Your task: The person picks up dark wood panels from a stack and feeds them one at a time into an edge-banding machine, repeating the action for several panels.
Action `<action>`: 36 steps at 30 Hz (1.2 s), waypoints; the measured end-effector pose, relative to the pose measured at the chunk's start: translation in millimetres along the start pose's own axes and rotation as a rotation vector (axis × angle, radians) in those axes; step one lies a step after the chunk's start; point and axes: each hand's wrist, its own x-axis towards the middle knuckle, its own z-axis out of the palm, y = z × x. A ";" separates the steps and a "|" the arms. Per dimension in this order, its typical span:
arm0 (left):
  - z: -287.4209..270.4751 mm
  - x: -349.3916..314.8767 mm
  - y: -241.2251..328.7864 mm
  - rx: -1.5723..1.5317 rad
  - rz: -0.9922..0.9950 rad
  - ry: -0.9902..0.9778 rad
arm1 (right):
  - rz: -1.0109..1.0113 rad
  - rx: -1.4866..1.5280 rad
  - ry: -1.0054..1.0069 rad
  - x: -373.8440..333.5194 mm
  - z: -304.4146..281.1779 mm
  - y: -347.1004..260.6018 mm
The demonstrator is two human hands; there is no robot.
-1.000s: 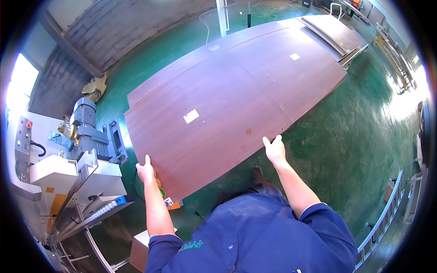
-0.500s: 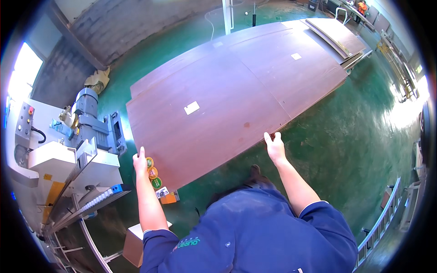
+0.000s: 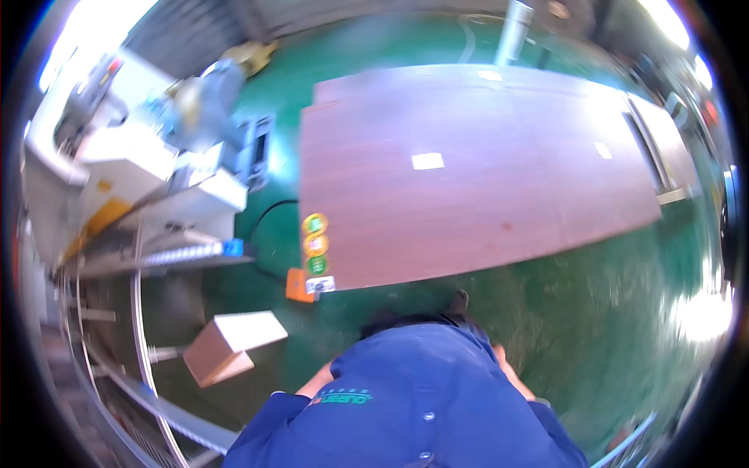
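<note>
A stack of large brown wood-grain panels (image 3: 468, 203) lies in front of me, with a white label (image 3: 427, 161) on its top sheet. Several round yellow and green stickers (image 3: 316, 246) sit at its near left corner, beside an orange block-like piece (image 3: 299, 286). Both my arms hang down at my sides, away from the panels. The left forearm (image 3: 317, 382) shows, but its hand is hidden behind my blue shirt. Of my right hand (image 3: 500, 356) only a sliver shows past the shirt; its fingers are hidden.
At the left stands a white and grey machine (image 3: 125, 156) with a motor and a rail (image 3: 179, 253). A brown and white box-shaped piece (image 3: 226, 351) rests on the green floor near metal frame bars (image 3: 140, 327). A white post (image 3: 512, 35) rises behind the panels.
Both hands have left the panel edges and dropped back to my sides. My view has turned left, so the panels appear further right and the machine shows more fully.
</note>
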 end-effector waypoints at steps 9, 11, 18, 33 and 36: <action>-31.1 -21.0 50.2 0.000 0.175 0.387 | -0.289 -0.125 -0.062 57.7 -12.7 -100.3; -66.4 -41.8 70.5 -0.268 0.227 0.526 | -0.216 0.169 -0.149 70.4 -23.4 -153.8; -79.3 -49.7 80.8 -0.520 0.335 0.771 | -0.481 0.242 -0.359 31.9 11.2 -310.1; 141.2 -41.4 6.8 -0.551 -0.083 0.644 | -1.009 -0.905 -0.430 130.3 43.7 -344.5; 122.6 -63.6 45.6 -0.775 -0.153 0.509 | -0.946 -0.683 -0.496 118.7 56.2 -373.9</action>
